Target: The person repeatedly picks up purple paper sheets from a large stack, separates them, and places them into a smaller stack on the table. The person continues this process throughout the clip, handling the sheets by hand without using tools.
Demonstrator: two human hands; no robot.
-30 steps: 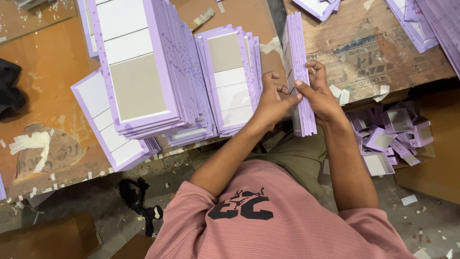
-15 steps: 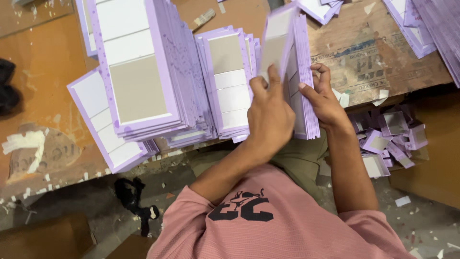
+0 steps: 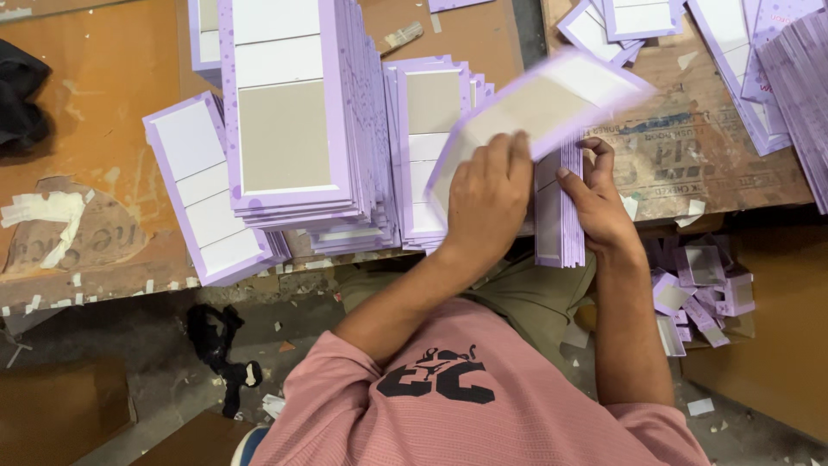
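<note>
The left hand (image 3: pixel 487 200) is gripping a single lilac-bordered card (image 3: pixel 542 108), fingers curled over its near long edge. The card is tilting at an angle and is blurring with motion; its grey and white panels are facing up.

The right hand (image 3: pixel 598 207) is clamping a bundle of like cards (image 3: pixel 559 207) standing on edge, thumb on one face and fingers hooked over the top. The bundle is sitting just right of the left hand and partly under the lifted card.

The tall card stack (image 3: pixel 289 112) is serving as the landmark. All positions below are given relative to it.

- A shorter card stack (image 3: pixel 431 129) is lying just right of the landmark, touching it; the lifted card is overlapping its right edge.
- A slanted card (image 3: pixel 203 190) is protruding from under the landmark's lower left corner.
- Both hands are working to the right of the landmark, beyond the shorter stack.
- More lilac cards (image 3: pixel 759 60) are spreading far right of the landmark, on a worn cardboard sheet (image 3: pixel 690 164).
- A heap of lilac offcuts (image 3: pixel 699 289) is lying lower right, below the table edge.
- The brown worktable (image 3: pixel 112 95) is extending to the left.
</note>
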